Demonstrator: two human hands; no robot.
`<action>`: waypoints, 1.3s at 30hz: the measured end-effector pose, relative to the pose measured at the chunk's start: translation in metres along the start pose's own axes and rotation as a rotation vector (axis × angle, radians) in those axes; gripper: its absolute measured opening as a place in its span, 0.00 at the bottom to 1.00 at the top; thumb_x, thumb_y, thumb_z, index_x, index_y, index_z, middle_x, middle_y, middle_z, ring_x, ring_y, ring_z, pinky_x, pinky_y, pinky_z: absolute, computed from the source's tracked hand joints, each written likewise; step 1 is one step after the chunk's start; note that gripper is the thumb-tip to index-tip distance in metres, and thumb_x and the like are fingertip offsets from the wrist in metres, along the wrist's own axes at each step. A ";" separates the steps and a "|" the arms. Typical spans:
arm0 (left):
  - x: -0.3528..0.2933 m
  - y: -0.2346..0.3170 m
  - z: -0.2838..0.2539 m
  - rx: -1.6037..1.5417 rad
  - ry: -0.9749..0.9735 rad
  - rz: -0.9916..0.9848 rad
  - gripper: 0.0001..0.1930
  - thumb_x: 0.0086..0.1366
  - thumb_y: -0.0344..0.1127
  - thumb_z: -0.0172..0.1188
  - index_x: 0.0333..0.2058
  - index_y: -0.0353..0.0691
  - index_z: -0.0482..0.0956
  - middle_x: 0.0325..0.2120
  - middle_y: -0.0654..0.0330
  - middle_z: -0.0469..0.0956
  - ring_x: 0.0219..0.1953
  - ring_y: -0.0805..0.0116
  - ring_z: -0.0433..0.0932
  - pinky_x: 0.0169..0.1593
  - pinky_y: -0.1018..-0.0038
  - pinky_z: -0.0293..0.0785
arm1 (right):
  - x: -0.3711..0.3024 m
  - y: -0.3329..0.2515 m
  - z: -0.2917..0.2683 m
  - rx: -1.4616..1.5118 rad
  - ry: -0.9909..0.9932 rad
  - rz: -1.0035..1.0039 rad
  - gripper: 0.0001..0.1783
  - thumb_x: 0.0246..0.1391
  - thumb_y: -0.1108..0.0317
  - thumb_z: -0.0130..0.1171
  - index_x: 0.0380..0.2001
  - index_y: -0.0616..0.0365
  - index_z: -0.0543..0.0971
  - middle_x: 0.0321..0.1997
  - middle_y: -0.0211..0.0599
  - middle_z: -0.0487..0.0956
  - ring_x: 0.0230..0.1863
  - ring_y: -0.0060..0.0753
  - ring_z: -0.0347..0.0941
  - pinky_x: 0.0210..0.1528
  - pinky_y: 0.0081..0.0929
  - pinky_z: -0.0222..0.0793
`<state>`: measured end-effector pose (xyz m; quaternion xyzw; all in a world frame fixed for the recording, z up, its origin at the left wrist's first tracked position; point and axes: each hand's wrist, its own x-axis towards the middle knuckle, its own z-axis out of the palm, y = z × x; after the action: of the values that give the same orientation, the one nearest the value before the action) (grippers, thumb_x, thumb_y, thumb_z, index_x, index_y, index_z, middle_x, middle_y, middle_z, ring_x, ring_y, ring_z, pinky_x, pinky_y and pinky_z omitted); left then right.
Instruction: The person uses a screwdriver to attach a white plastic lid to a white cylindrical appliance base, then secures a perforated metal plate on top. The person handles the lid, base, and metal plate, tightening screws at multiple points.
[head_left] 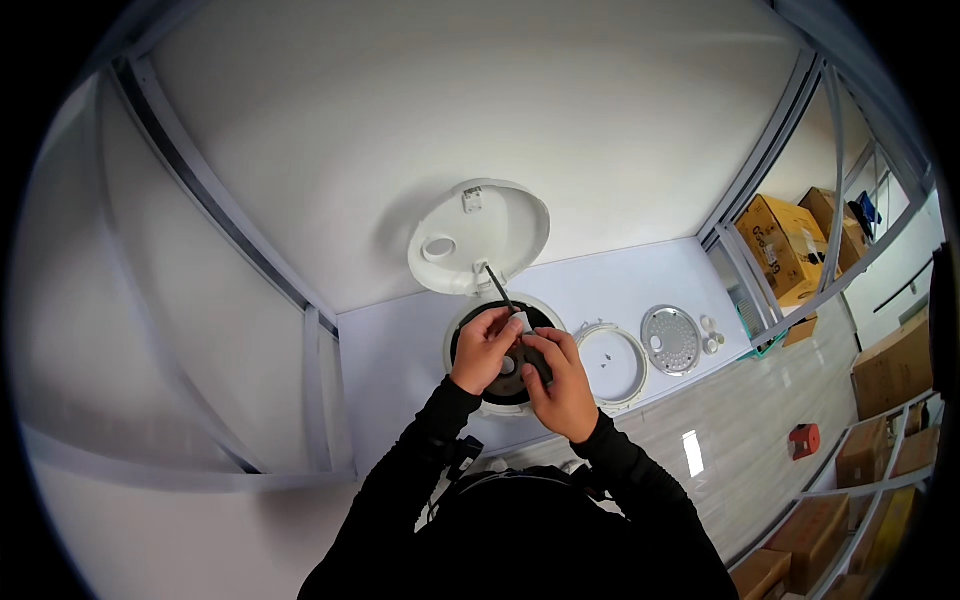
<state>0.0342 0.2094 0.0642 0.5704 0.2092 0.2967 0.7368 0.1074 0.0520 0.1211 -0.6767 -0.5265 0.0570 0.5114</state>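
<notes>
An open white rice cooker (455, 322) stands on the white table, its dark inside showing below my hands. Its domed lid (510, 225) is tipped up behind it, with the underside facing me. A thin dark cable or rod (500, 288) runs from the lid's lower edge down to my fingers. Over the opening, my left hand (482, 352) pinches a small white piece (522, 321) at the end of that strip. My right hand (563, 388) closes on the same piece from the other side. What lies under my fingertips is partly hidden.
Right of the cooker lie a white ring (640, 375), a perforated round metal plate (671, 340) and several small round parts (711, 337). Metal frame posts (240, 230) bound the table. Cardboard boxes (780, 245), shelving and a red stool (804, 441) stand to the right.
</notes>
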 end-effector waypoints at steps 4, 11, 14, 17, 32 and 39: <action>0.003 -0.002 -0.005 -0.026 -0.036 -0.008 0.17 0.72 0.35 0.62 0.54 0.30 0.77 0.41 0.62 0.83 0.39 0.79 0.80 0.42 0.80 0.78 | 0.001 -0.003 0.004 0.013 0.007 0.029 0.21 0.59 0.75 0.61 0.56 0.62 0.74 0.60 0.55 0.70 0.60 0.58 0.71 0.61 0.41 0.69; 0.000 0.003 -0.009 -0.247 -0.167 -0.038 0.19 0.74 0.30 0.57 0.60 0.32 0.72 0.48 0.58 0.79 0.50 0.72 0.78 0.56 0.74 0.75 | -0.001 0.005 0.013 0.752 -0.041 0.455 0.19 0.68 0.73 0.53 0.60 0.60 0.66 0.56 0.46 0.74 0.45 0.40 0.81 0.47 0.32 0.78; -0.002 0.004 -0.011 -0.311 -0.229 -0.026 0.21 0.73 0.29 0.56 0.63 0.32 0.70 0.48 0.56 0.79 0.52 0.68 0.79 0.58 0.73 0.75 | 0.008 -0.002 0.008 1.007 -0.006 0.595 0.18 0.71 0.71 0.49 0.61 0.59 0.63 0.54 0.41 0.74 0.40 0.29 0.81 0.43 0.26 0.78; 0.000 -0.005 -0.015 -0.250 -0.214 -0.024 0.21 0.73 0.29 0.57 0.62 0.33 0.71 0.47 0.57 0.80 0.50 0.70 0.80 0.55 0.75 0.76 | 0.005 0.006 0.004 0.708 -0.098 0.516 0.24 0.66 0.66 0.59 0.61 0.59 0.65 0.51 0.41 0.75 0.40 0.32 0.78 0.44 0.29 0.77; -0.003 0.015 -0.005 -0.438 -0.214 -0.135 0.21 0.75 0.31 0.56 0.63 0.36 0.70 0.48 0.60 0.79 0.47 0.73 0.80 0.49 0.76 0.78 | 0.005 -0.004 -0.006 0.650 -0.037 0.633 0.22 0.67 0.67 0.56 0.60 0.64 0.68 0.42 0.42 0.81 0.37 0.28 0.80 0.37 0.27 0.76; 0.007 -0.011 -0.019 -0.113 -0.178 -0.054 0.20 0.75 0.31 0.55 0.63 0.37 0.70 0.48 0.59 0.79 0.48 0.71 0.80 0.49 0.77 0.78 | 0.002 -0.004 0.005 0.042 0.027 0.029 0.21 0.68 0.66 0.54 0.61 0.61 0.69 0.38 0.40 0.83 0.26 0.30 0.78 0.32 0.26 0.75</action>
<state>0.0298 0.2261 0.0485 0.5464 0.1409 0.2362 0.7911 0.1020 0.0562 0.1226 -0.6741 -0.5082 0.0663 0.5318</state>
